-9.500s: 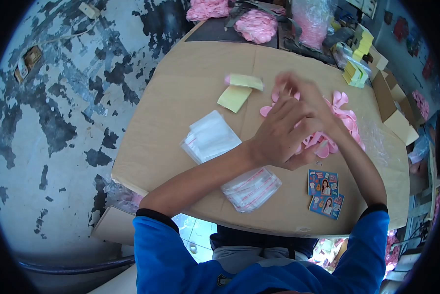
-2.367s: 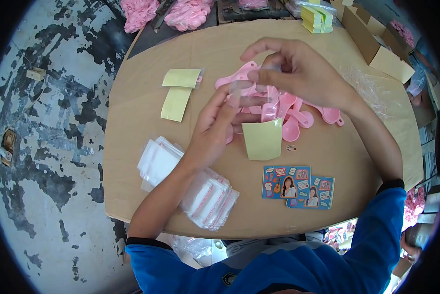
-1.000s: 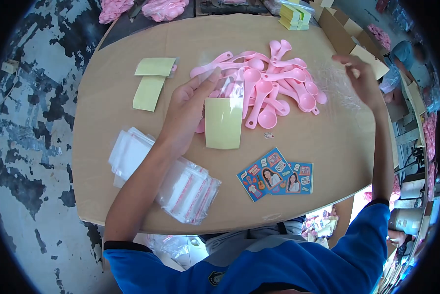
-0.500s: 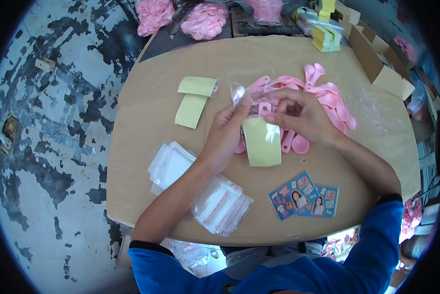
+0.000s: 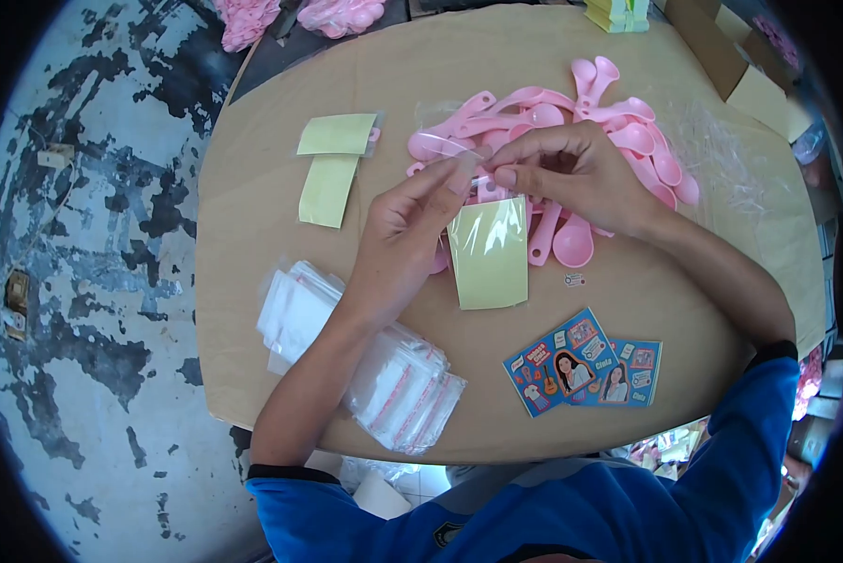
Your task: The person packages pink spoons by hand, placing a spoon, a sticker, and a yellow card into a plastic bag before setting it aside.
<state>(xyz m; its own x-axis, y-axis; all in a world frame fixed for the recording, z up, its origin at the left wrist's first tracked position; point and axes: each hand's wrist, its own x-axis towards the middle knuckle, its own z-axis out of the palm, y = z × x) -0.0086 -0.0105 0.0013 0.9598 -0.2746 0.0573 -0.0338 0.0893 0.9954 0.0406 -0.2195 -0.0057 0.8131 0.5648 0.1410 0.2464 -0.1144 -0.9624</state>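
Observation:
A clear plastic bag with a yellow card (image 5: pixel 489 253) in it hangs between my two hands, over the near edge of the pink spoon pile (image 5: pixel 534 113). My left hand (image 5: pixel 421 211) pinches the bag's top left side. The thumb and forefinger of my right hand (image 5: pixel 581 178) are closed at its upper right. Part of a pink handle shows through the film above the card. Under my left forearm lie stacks of clear bags (image 5: pixel 407 389). Two blue printed cards (image 5: pixel 562 366) overlap near the table's front edge, with a tiny tag (image 5: pixel 574 280) behind them.
Two yellow cards (image 5: pixel 329 188) lie at the left on the brown-covered table (image 5: pixel 243 281). Crumpled clear film (image 5: pixel 731 159) is at the right. A yellow stack (image 5: pixel 616 14) and a cardboard box (image 5: pixel 754 89) stand at the back right. Pink bundles (image 5: pixel 341 14) lie beyond the table.
The view has shifted, so the table's things appear higher and mostly further left. Both hands still hold the bag, with my right fingertips now closer to my left fingertips at its top.

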